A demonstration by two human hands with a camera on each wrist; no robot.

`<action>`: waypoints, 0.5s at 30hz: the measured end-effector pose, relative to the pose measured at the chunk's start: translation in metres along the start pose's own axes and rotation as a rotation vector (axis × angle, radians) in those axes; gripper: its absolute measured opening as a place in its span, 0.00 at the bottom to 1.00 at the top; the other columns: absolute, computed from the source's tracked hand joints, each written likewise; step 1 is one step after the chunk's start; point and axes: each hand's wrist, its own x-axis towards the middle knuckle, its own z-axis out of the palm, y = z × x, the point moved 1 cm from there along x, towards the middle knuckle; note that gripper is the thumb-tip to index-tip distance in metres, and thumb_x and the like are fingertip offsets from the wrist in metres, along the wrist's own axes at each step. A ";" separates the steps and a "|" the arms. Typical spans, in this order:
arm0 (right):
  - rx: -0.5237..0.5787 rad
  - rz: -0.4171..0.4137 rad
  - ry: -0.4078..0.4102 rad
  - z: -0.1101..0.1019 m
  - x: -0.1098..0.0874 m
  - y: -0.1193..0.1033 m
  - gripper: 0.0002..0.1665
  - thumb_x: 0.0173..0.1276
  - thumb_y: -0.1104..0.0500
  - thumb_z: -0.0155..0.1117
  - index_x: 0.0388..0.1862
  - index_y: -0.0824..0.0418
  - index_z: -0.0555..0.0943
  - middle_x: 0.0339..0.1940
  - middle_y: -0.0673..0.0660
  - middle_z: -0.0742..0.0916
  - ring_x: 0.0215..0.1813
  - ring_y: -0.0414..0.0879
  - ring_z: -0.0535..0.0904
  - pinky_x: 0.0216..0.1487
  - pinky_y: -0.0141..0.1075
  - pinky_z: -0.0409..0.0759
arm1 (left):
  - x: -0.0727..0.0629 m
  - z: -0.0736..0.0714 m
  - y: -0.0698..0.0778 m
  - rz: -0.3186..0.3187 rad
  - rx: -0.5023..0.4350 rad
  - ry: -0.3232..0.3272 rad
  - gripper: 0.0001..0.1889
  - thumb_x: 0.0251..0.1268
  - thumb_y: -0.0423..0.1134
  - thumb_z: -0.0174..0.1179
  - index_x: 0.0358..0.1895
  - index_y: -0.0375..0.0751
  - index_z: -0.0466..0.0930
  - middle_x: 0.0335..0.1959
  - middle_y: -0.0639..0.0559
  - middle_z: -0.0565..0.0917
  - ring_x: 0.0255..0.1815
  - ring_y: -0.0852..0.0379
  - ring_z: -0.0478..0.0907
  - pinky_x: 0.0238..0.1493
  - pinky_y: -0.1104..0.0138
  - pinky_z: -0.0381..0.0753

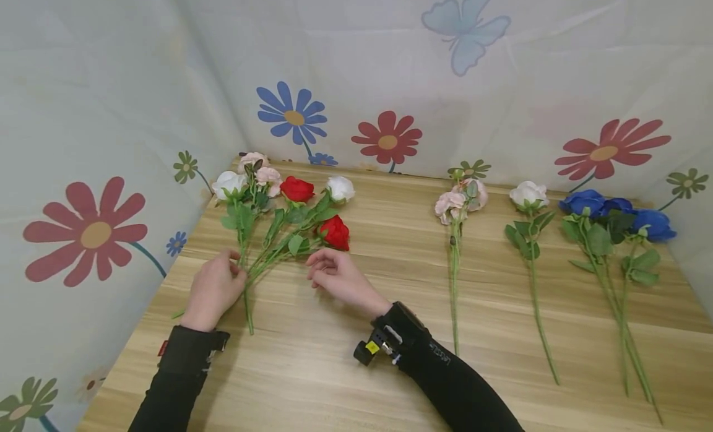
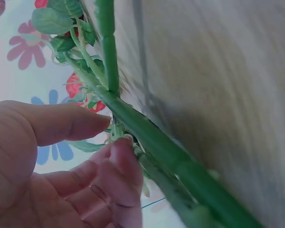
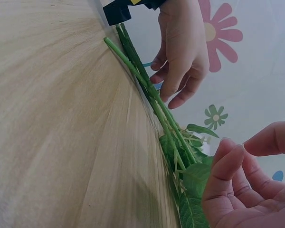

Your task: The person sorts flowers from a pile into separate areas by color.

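Observation:
On the left of the table, several artificial flowers lie with crossed stems: a white rose (image 1: 228, 184), a pink flower cluster (image 1: 268, 179), a red rose (image 1: 297, 189), another red rose (image 1: 337, 232) and a second white rose (image 1: 340, 189). My left hand (image 1: 216, 291) is beside the crossing green stems (image 2: 152, 137), its thumb and fingertips close to them with a small gap between. My right hand (image 1: 344, 282) hovers just below the lower red rose, fingers loosely curled; its thumb and fingertip come together with nothing visible between them (image 3: 247, 178).
To the right lie pink flowers (image 1: 453, 204), a single white rose (image 1: 528, 195) and several blue roses (image 1: 583, 203), stems toward me. A floral-printed curtain (image 1: 356, 60) stands along the back and left edges of the wooden table (image 1: 390, 382).

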 end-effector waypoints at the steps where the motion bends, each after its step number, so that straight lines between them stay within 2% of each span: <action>1: 0.000 0.004 0.001 0.000 0.000 0.000 0.17 0.67 0.72 0.52 0.53 0.75 0.76 0.40 0.69 0.86 0.37 0.55 0.84 0.43 0.40 0.86 | 0.000 0.000 0.000 0.000 0.003 -0.003 0.17 0.66 0.33 0.56 0.55 0.25 0.77 0.38 0.34 0.85 0.32 0.43 0.82 0.31 0.56 0.77; 7: 0.002 0.012 0.002 0.000 0.000 0.001 0.17 0.67 0.72 0.53 0.53 0.75 0.77 0.40 0.68 0.86 0.36 0.50 0.84 0.43 0.40 0.86 | -0.006 0.001 0.002 0.026 0.038 0.003 0.17 0.68 0.36 0.59 0.54 0.27 0.78 0.40 0.33 0.84 0.36 0.40 0.82 0.35 0.51 0.79; 12: -0.001 0.015 -0.007 -0.001 -0.001 0.002 0.17 0.67 0.72 0.52 0.53 0.75 0.77 0.42 0.71 0.85 0.39 0.58 0.85 0.44 0.40 0.86 | -0.013 0.006 0.009 0.109 0.063 0.007 0.17 0.68 0.39 0.63 0.53 0.29 0.80 0.43 0.33 0.81 0.38 0.40 0.80 0.37 0.49 0.79; 15: -0.005 0.016 -0.008 -0.001 -0.001 0.003 0.17 0.67 0.72 0.52 0.54 0.74 0.77 0.41 0.69 0.86 0.38 0.57 0.84 0.44 0.39 0.86 | -0.013 0.010 0.011 0.140 0.082 0.017 0.14 0.67 0.39 0.65 0.48 0.31 0.83 0.43 0.33 0.80 0.34 0.42 0.79 0.35 0.51 0.79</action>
